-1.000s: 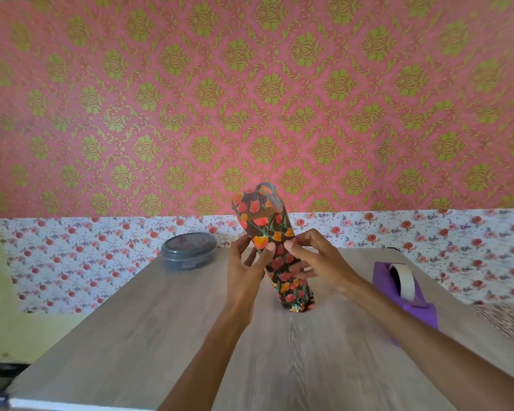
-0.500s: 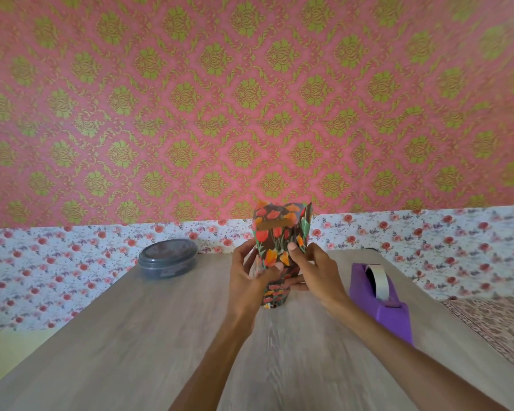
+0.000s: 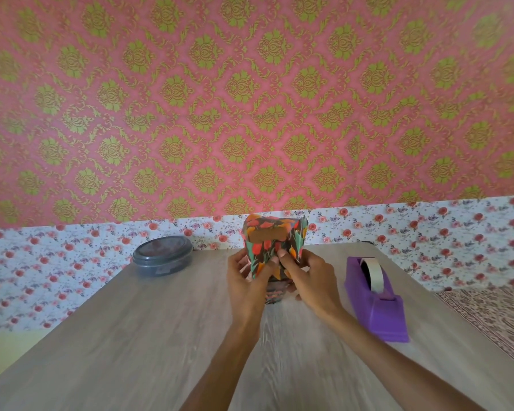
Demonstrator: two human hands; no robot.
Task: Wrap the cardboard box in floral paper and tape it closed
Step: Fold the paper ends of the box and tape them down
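Observation:
The cardboard box stands on end at the middle of the wooden table [image 3: 131,336], covered in dark floral paper [image 3: 263,250]. At its upper end the paper is open, and a strip of brown cardboard [image 3: 266,235] shows there. My left hand [image 3: 250,280] grips the left side of the wrapped box, thumb on the front. My right hand [image 3: 306,277] holds the right side, its thumb pressing the paper near the middle of the front. The lower part of the box is hidden behind my hands.
A purple tape dispenser [image 3: 377,304] with a white roll sits to the right of the box. A round grey lidded container [image 3: 162,256] stands at the back left. A patterned cloth [image 3: 493,312] lies beyond the table's right edge. Wallpaper backs the table.
The wrapped box went from leaning to upright, and its open top end now faces me. Both hands kept hold and shifted lower on it. The camera view tilted.

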